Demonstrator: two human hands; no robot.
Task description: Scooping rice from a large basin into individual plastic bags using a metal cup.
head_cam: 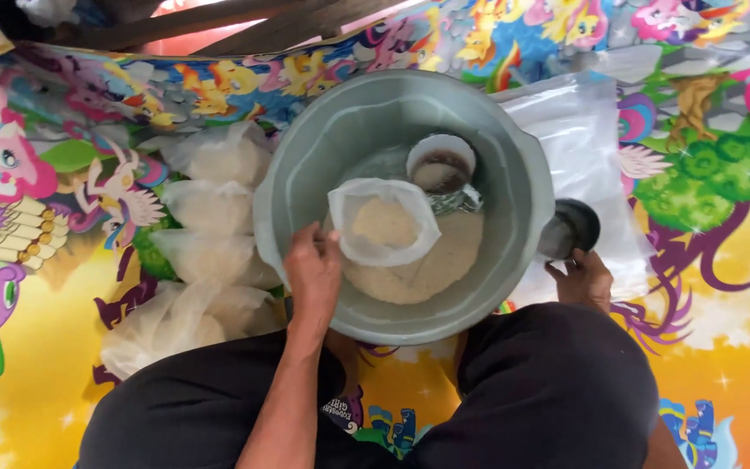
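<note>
At the far left the cartoon-printed mat runs out of the picture, so its edges are not visible. On it, just left of the basin, lie several filled clear bags, heaped against one another; their contents show only as a pale mass through the plastic, and how they are closed is hard to make out. The lowest of them is partly tucked behind the person's dark-clad knee.

The left hand reaches over the near rim of the grey basin and grips the edge of an open clear plastic bag, fingers closed on its rim. The bag hangs just right of that hand, above the pale grain that lies in the bottom of the basin, and it holds some grain itself. The fingertips are hidden behind the plastic. Behind the bag, a small white cup sits in the basin, its inside dark and unclear; something shiny below it is too covered to identify.

Right of the basin, a stack of flat clear plastic lies on the mat, partly under the basin's rim. The right hand is outside the basin, well apart from the bag, its fingers touching a dark round object half hidden by the basin wall; whether it truly grasps it I cannot tell. The forearm is concealed by the right knee.
</note>
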